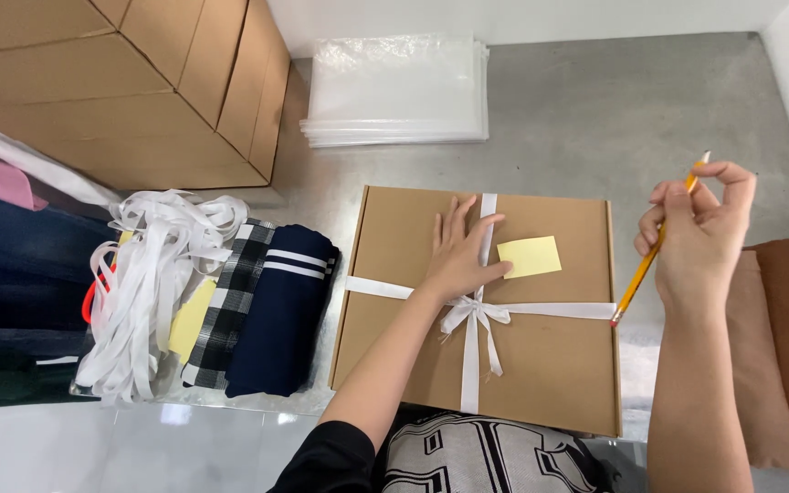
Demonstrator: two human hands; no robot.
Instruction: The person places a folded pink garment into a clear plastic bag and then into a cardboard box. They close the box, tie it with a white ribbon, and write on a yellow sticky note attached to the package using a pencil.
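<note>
A flat brown cardboard box lies in front of me on a metal table, tied crosswise with white ribbon knotted in a bow near its middle. A yellow sticky note sits on the lid, right of the ribbon. My left hand rests flat on the lid, fingers spread, its fingertips touching the note's left edge. My right hand hovers over the box's right edge and grips a yellow pencil, tip pointing down at the ribbon's right end.
A pile of loose white ribbons and folded checked and navy clothes lie left of the box. Large cardboard cartons stand at back left. A stack of clear plastic bags lies behind. Brown fabric is at right.
</note>
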